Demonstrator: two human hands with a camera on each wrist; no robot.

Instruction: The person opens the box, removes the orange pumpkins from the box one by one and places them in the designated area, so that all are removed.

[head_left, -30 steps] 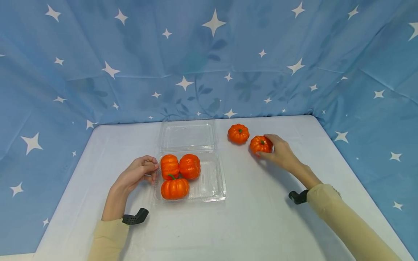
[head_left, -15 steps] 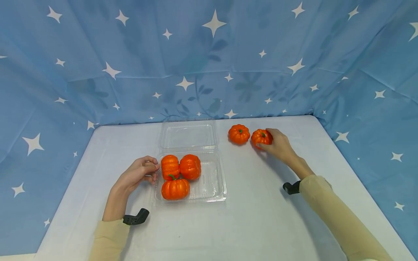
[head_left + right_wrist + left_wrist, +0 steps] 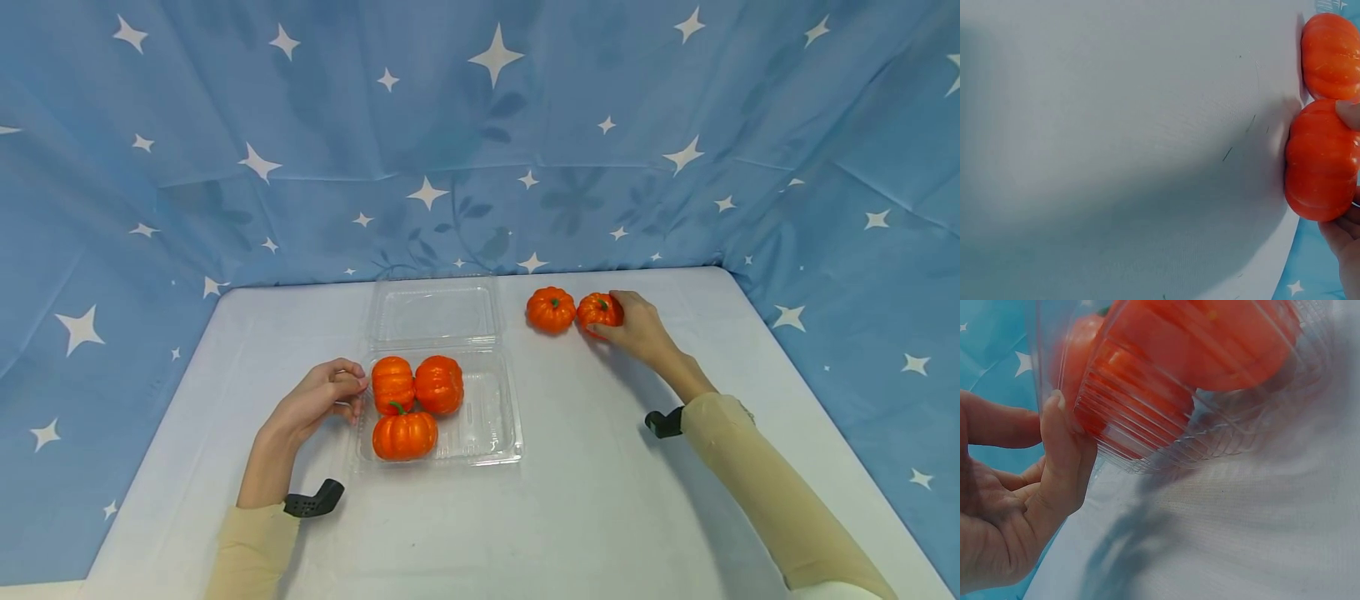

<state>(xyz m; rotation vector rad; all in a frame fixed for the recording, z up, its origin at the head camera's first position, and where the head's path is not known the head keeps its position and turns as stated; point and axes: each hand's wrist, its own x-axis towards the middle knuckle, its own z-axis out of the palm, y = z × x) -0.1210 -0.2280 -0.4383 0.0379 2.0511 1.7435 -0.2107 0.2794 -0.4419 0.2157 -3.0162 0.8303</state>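
Observation:
My right hand (image 3: 640,328) grips a small orange pumpkin (image 3: 596,312), thumb on the near side and fingers round the far side. In the right wrist view this pumpkin (image 3: 1321,161) sits on the cloth, against or very close to a second pumpkin (image 3: 1330,56). With thumb and fingertips my left hand (image 3: 315,402) pinches the left rim of a clear plastic clamshell box (image 3: 487,417). Three pumpkins lie in the box's left part: one at the front (image 3: 405,436), one at the back left (image 3: 392,385) and one beside it (image 3: 439,386).
The box's lid (image 3: 435,312) lies folded back behind it. A white cloth (image 3: 585,500) covers the table. Blue curtains (image 3: 315,117) with white stars hang along the back and both sides. Each wrist wears a small black camera (image 3: 315,498).
My right hand has moved the pumpkin it grips a little away from me, bringing it alongside the other loose pumpkin. The left hand keeps its place on the box.

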